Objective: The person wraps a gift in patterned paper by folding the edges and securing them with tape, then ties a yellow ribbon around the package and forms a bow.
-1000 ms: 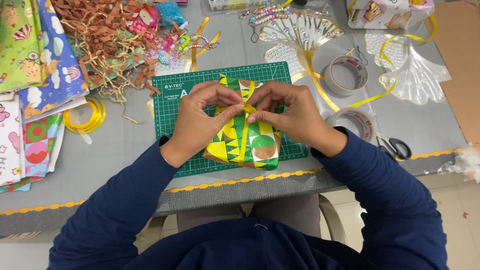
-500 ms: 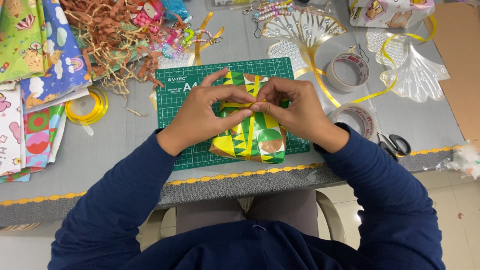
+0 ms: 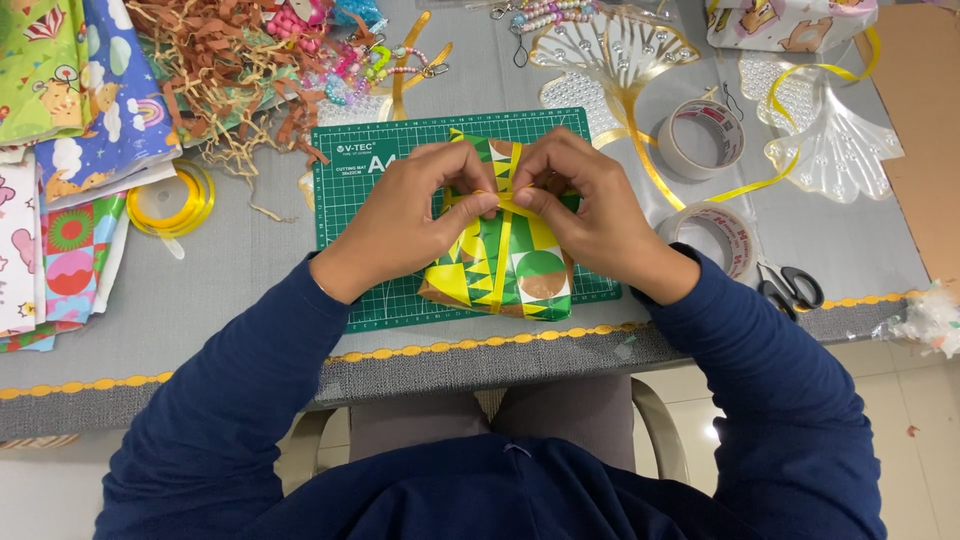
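The wrapped parcel (image 3: 505, 270) lies on the green cutting mat (image 3: 350, 240) near the front edge of the grey tabletop (image 3: 230, 290), its long axis running away from the person, slightly tilted so the far end leans right. Its paper is glossy, printed with yellow and green triangles and brown half-circles; the shape is a soft-cornered block. A thin, shiny yellow ribbon (image 3: 500, 255) runs lengthwise down its top and trails off to the right past a tape roll (image 3: 702, 138).

The left hand (image 3: 410, 215) pinches the ribbon at the parcel's far end, fingertips closed on it; the right hand (image 3: 590, 210) meets it there, thumb and forefinger also gripping the ribbon, so both hands touch above the parcel.

Compared with half a second ago, the hands sit in much the same place over the far end, and the parcel has barely shifted on the mat.

Around it lie crinkled brown paper shreds (image 3: 225, 70), a second tape roll (image 3: 722, 235), black-handled scissors (image 3: 790, 290) and a yellow ribbon spool (image 3: 172, 200).
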